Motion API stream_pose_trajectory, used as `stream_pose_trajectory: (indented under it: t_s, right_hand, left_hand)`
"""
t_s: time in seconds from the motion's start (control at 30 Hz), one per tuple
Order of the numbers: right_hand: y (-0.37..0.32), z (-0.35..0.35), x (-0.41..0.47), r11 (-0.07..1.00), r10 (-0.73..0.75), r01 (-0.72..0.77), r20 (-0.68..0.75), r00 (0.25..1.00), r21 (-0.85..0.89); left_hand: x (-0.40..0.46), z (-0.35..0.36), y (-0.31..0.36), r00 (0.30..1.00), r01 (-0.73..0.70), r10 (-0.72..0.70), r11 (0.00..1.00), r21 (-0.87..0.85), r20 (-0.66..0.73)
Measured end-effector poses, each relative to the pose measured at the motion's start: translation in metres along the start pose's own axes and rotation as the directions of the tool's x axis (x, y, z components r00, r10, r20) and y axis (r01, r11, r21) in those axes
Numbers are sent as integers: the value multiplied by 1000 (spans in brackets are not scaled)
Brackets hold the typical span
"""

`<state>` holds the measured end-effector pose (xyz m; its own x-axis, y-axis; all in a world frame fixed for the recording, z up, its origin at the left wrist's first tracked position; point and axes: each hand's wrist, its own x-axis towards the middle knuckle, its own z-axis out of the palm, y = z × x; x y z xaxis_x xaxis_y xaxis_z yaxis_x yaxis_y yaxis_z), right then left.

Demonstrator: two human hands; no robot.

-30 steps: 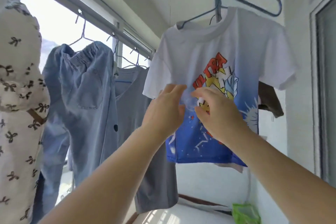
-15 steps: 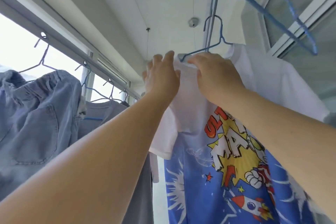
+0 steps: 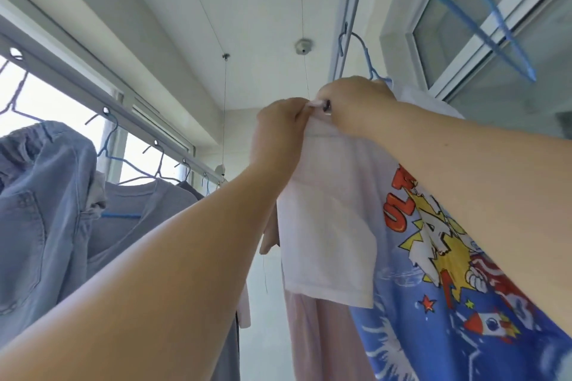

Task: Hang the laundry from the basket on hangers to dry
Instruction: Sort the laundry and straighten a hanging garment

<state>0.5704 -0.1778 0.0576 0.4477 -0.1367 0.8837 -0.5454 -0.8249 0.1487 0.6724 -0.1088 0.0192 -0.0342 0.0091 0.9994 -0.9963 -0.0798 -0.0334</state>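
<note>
Head view: the left hand (image 3: 280, 130) and right hand (image 3: 356, 103) are both pinching the shoulder of the white t-shirt (image 3: 328, 226), which is hanging on a blue hanger (image 3: 366, 62) on the rail. Likely fixing a small clip there, so keeping the fabric flat and the seam centred should help. No basket is showing.

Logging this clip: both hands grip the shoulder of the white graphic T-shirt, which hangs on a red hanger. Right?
Not quite. In the head view the hanger is blue, not red. The rest holds: the left hand and right hand grip the shoulder of the white graphic T-shirt.
</note>
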Motion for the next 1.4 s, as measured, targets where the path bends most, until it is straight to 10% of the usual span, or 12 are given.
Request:
stream_pose_trajectory:
  t_s: [0.1, 0.3, 0.7, 1.13, 1.4]
  right_hand:
    - [5, 5, 3, 999, -33, 35, -54, 998, 32]
    - [2, 13, 14, 993, -112, 105, -126, 986, -60]
    - [-13, 20, 16, 982, -188, 178, -191, 964, -66]
    - [-5, 54, -49, 896, -238, 321, -276, 931, 309]
    - [15, 92, -94, 951, -111, 235, -485, 867, 202]
  left_hand:
    - [-1, -2, -1, 948, 311, -317, 937, -160, -17]
    - [-7, -10, -2, 538, 750, -811, 333, -572, 233]
    - [-49, -7, -8, 829, 559, -551, 819, -131, 93]
    - [-65, 2, -3, 684, 699, -589, 697, -157, 430]
    - [-126, 1, 0, 543, 766, -540, 633, -114, 643]
